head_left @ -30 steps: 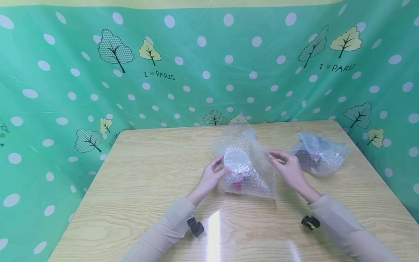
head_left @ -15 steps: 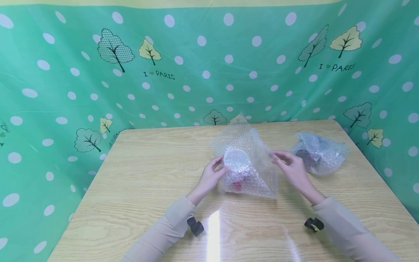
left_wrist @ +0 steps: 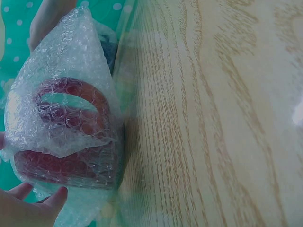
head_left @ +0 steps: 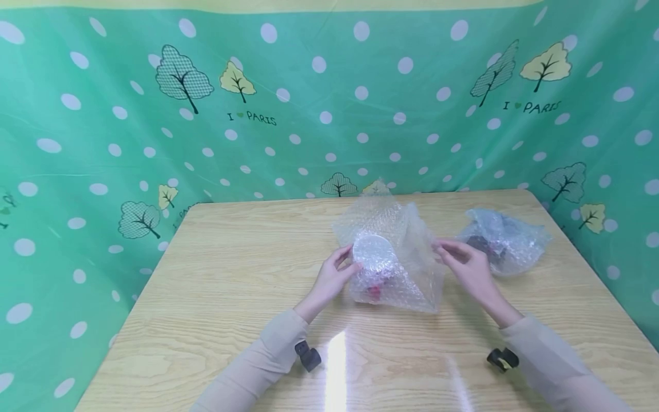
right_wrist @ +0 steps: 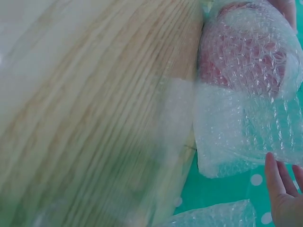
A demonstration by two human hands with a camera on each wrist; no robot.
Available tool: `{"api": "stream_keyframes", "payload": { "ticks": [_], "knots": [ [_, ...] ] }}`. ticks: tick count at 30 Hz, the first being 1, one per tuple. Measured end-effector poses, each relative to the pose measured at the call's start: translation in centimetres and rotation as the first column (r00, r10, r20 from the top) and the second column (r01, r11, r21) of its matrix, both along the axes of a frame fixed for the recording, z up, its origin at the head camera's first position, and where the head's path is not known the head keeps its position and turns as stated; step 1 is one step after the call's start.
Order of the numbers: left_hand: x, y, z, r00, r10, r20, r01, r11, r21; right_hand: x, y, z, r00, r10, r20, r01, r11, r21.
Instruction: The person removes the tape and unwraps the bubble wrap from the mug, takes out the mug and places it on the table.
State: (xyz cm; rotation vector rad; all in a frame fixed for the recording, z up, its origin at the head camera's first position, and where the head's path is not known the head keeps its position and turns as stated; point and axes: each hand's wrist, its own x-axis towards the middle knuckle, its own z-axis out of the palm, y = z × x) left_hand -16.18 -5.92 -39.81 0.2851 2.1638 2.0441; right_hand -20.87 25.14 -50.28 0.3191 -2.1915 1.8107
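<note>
A mug point(head_left: 372, 252) with a pale round end lies in bubble wrap point(head_left: 419, 252) mid-table. Through the plastic, the left wrist view shows its reddish body and handle point(left_wrist: 71, 101). My left hand point(head_left: 329, 277) holds the wrapped mug by its left side, thumb in front and fingers partly hidden behind. On the opposite side, my right hand point(head_left: 468, 272) pinches the loose edge of the wrap between thumb and fingers. That loose sheet point(right_wrist: 220, 130) stretches from the mug toward the right fingertips in the right wrist view.
Another bubble-wrapped bundle point(head_left: 507, 243), with something dark inside, lies just beyond my right hand. The wooden table point(head_left: 247, 263) meets a green dotted curtain point(head_left: 309, 97) at its back and sides.
My right hand has moved a little to the right, drawing the wrap's loose edge outward from the mug. The left hand and the mug have stayed in place.
</note>
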Motion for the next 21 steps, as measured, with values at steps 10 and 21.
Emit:
{"api": "stream_keyframes", "payload": {
  "ticks": [10, 21],
  "knots": [
    [-0.2, -0.1, -0.3, 1.000, -0.005, -0.008, 0.005, 1.000, -0.001, 0.9, 0.6, 0.3, 0.999, 0.021, 0.024, -0.020, 0.998, -0.053],
    [-1.3, -0.2, -2.9, 1.000, 0.017, -0.017, -0.017, 1.000, -0.013, 1.3, 1.4, 0.3, 0.999, 0.001, 0.054, 0.002, 0.998, -0.068]
  ]
}}
